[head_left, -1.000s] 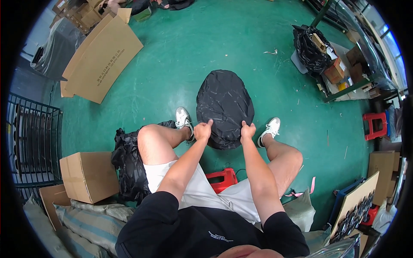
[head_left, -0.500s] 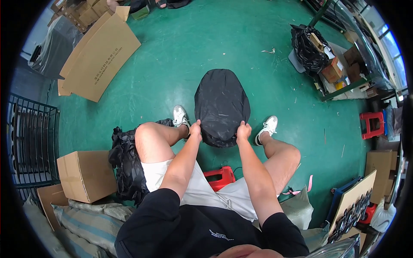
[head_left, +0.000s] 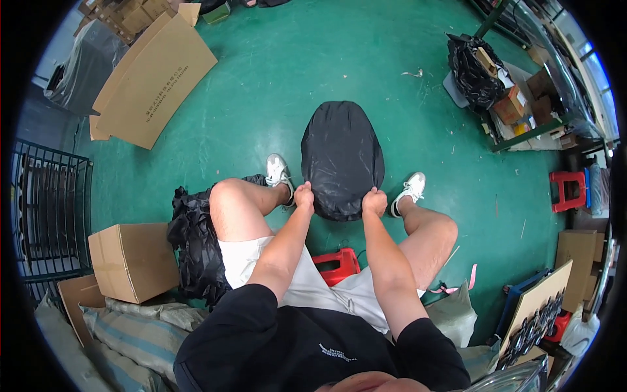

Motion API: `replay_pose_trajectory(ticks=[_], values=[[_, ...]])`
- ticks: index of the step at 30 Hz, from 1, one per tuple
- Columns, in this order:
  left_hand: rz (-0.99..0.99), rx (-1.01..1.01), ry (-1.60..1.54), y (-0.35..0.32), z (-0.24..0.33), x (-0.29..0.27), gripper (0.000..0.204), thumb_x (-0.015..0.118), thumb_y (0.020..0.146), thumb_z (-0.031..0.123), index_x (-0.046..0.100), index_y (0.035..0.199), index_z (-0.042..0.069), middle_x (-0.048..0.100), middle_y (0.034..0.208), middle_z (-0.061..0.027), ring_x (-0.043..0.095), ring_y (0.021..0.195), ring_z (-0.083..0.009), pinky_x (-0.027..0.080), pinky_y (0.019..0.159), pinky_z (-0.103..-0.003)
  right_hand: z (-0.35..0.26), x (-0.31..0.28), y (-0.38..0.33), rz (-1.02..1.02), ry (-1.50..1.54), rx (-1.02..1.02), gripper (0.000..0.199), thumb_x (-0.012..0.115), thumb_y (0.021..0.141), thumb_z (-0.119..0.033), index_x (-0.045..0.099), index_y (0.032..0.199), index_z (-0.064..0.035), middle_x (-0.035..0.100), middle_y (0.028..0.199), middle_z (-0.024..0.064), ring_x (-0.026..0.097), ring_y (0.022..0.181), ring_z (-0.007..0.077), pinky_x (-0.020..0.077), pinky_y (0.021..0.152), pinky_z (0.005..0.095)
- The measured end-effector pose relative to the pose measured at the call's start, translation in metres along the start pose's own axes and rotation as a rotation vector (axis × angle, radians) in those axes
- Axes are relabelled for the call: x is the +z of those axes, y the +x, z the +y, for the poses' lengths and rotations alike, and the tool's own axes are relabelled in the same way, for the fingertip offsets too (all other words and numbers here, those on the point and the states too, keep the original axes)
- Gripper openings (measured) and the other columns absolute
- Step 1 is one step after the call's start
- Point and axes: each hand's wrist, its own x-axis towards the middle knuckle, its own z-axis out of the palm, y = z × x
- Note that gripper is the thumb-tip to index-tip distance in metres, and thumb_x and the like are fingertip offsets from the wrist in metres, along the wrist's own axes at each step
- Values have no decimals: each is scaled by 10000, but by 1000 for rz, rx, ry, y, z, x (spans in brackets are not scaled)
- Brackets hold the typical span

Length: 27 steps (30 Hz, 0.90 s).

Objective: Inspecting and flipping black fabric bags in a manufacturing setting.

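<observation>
Between my feet, a rounded black fabric cover (head_left: pixel 343 153) is stretched into a long oval over something hidden inside it. My left hand (head_left: pixel 304 196) is closed on its near left edge. At the near right edge, my right hand (head_left: pixel 374 202) pinches the same cover. The fabric lies fairly smooth on top, with creases toward the near end. Beside my left leg is a crumpled heap of black sheeting or fabric (head_left: pixel 196 242).
A closed cardboard box (head_left: pixel 134 261) and stuffed sacks (head_left: pixel 130 340) lie at my left. A large cardboard piece (head_left: pixel 157 81) stands far left, near a black rack (head_left: pixel 55 209). Shelving with a black bag (head_left: pixel 477 72) is far right; red stools (head_left: pixel 568 189) are about.
The cover appears slightly smoother at its near end. My hands keep their hold on its sides, and the whole view has shifted a little.
</observation>
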Motion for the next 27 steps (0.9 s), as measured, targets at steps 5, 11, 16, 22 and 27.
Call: replay_pose_trajectory(ticks=[5,11,16,22,27], values=[[-3,20,91,6,-8,-6,290,645,940,302,654,878,19,667,874,-80,581,842,-178,455,815,-338,-4,17,1,66,16,131,337,549,951,-367,661,1127,-102,604,1176,204,607,1059,397,477,906,523],[15,-100,76,27,-27,-7,291,680,913,300,661,863,14,663,869,-90,585,826,-194,462,795,-342,19,32,27,-20,360,100,339,545,942,-258,663,1033,47,645,1106,283,608,1061,434,470,920,505],[1,-47,61,33,-34,-7,300,682,910,294,660,874,-3,673,883,-112,600,834,-208,467,804,-351,33,42,36,-41,299,62,399,558,909,-292,671,982,84,646,1075,299,615,1039,443,472,918,503],[49,128,219,14,-20,-5,364,625,938,349,652,892,-11,683,887,-163,632,840,-280,475,811,-402,30,43,33,-2,174,-45,410,575,901,-315,671,928,83,656,1029,291,619,1014,440,474,903,502],[39,170,331,6,-5,-5,385,598,950,368,647,904,-11,685,907,-183,642,868,-312,479,813,-408,21,39,32,-19,201,-39,389,650,879,-280,612,1010,84,645,1061,291,611,1039,438,475,914,493]])
